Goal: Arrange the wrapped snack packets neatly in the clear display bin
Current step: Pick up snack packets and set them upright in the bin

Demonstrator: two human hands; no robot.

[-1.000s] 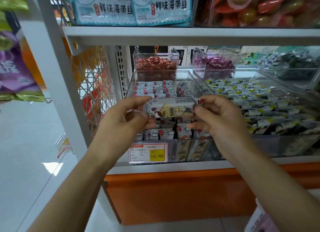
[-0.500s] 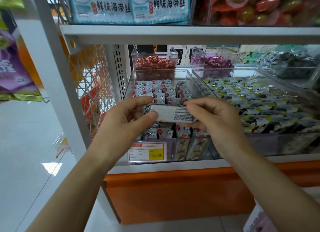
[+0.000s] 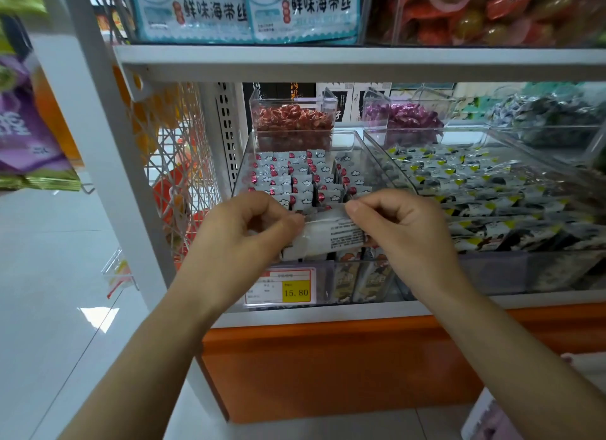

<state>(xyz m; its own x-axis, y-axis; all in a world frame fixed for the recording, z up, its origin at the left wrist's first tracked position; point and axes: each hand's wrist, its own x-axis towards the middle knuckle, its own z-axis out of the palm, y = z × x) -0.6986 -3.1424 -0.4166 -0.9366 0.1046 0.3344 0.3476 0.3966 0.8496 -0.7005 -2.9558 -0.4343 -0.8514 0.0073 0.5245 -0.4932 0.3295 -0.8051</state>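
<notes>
A clear display bin stands on the shelf, filled with rows of grey-and-red wrapped snack packets standing on edge. Over its front part I hold one snack packet, white printed back facing me. My left hand pinches its left end and my right hand pinches its right end. The packet's lower edge is down among the front rows, just above the bin's front wall.
A price tag reading 15.80 hangs on the bin's front. A second clear bin of yellow-and-black packets sits to the right. Small tubs of red sweets and purple sweets stand behind. A white shelf board runs overhead.
Both hands turned the packet from its picture side to its printed back and lowered it toward the front of the bin.
</notes>
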